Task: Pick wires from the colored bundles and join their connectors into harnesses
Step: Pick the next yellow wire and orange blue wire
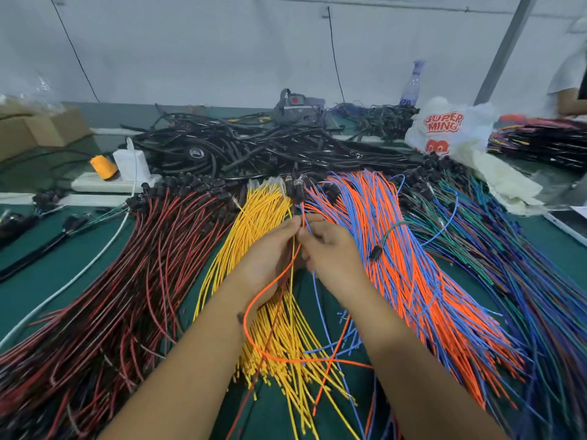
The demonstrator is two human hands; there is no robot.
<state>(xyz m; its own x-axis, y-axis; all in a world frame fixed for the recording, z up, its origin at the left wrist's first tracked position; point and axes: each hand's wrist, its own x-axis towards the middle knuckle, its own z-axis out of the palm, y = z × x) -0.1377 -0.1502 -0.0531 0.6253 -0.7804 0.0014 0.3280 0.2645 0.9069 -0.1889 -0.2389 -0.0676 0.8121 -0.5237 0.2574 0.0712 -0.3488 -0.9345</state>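
Both hands met over the gap between bundles: the left hand [273, 252] pinched an orange wire [254, 328], the right hand [330, 249] a blue wire [317, 300] (connectors hidden); loose loops could snag the yellow bundle [254, 217].

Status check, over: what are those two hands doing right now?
Both hands pinching wires together. Orange wire looped over left forearm. Yellow bundle underneath, nothing blocking.

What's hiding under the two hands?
Under the left hand lies the yellow wire bundle; under the right hand, green table and loose blue wires. The parts directly beneath are covered.
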